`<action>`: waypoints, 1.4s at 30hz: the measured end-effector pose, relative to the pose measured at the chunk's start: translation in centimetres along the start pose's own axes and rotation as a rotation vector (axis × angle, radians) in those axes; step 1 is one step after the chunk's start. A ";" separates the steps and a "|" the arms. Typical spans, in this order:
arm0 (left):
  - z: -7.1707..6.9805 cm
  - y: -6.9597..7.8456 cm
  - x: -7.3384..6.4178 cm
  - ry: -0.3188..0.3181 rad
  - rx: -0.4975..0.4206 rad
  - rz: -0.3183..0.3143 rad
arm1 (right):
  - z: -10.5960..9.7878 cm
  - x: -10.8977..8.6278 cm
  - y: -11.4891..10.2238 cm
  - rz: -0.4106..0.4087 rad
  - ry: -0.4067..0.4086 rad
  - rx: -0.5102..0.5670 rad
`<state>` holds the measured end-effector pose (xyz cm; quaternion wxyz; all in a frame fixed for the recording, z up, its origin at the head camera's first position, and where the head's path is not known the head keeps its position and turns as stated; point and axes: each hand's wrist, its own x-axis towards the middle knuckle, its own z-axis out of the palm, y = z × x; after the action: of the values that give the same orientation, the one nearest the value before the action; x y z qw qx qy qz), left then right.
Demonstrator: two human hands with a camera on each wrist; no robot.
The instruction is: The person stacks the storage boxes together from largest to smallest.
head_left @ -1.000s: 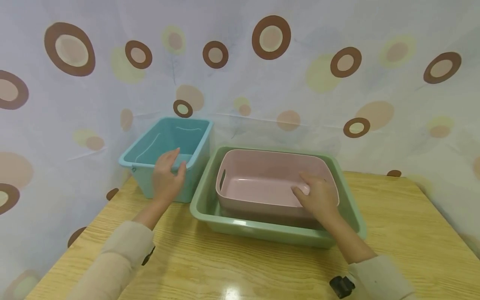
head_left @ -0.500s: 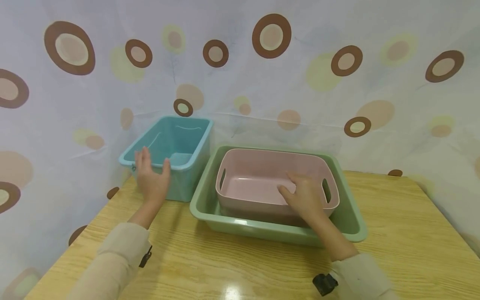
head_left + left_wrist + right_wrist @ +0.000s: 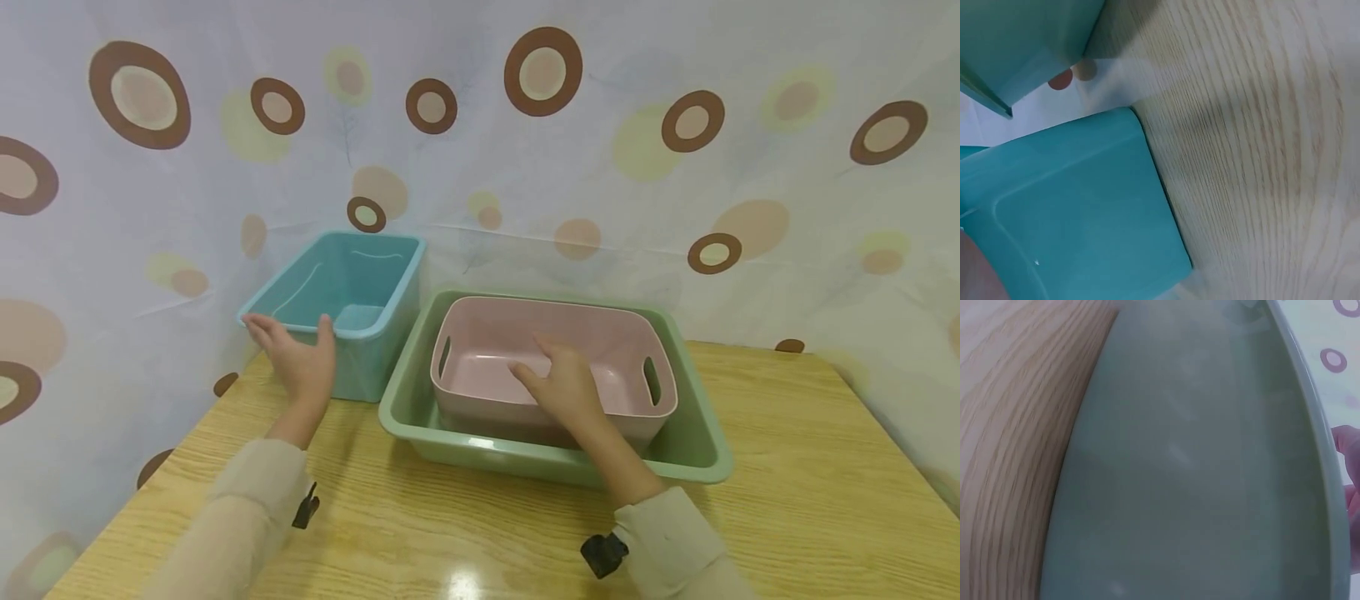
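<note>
A blue bin (image 3: pixel 363 367) stands at the back left. My left hand (image 3: pixel 302 367) is at its near left corner, fingers straight and thumb apart; whether it touches the rim I cannot tell. The left wrist view shows the bin's outer wall (image 3: pixel 1091 212) and a bit of the hand at the lower left. To the right, a pink basket (image 3: pixel 487 333) with handle slots sits inside a larger green tub (image 3: pixel 408 408). Above the basket's near side hovers my right hand (image 3: pixel 566 385), fingers loosely extended, holding nothing. In the right wrist view, the green tub's outer wall (image 3: pixel 1185 456) fills the middle.
Everything stands on a wooden table (image 3: pixel 390 517). Behind it hangs a pale sheet (image 3: pixel 480 167) patterned with circles. Both wrists carry a black strap piece, and the sleeves are beige.
My left hand has moved left along the blue bin's near rim to its corner. My right hand has shifted left across the pink basket. The containers have not moved.
</note>
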<state>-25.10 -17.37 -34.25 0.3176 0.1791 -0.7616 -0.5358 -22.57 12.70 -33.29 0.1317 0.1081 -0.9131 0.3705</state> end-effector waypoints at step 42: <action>0.3 -0.4 2.2 0.092 -0.237 -0.341 | 4.8 1.9 -4.2 0.038 -0.045 0.111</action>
<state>-26.93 -18.70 -34.07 0.2758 0.2908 -0.6366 -0.6589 -23.84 6.22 -33.27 0.0976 0.1061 -0.8958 0.4205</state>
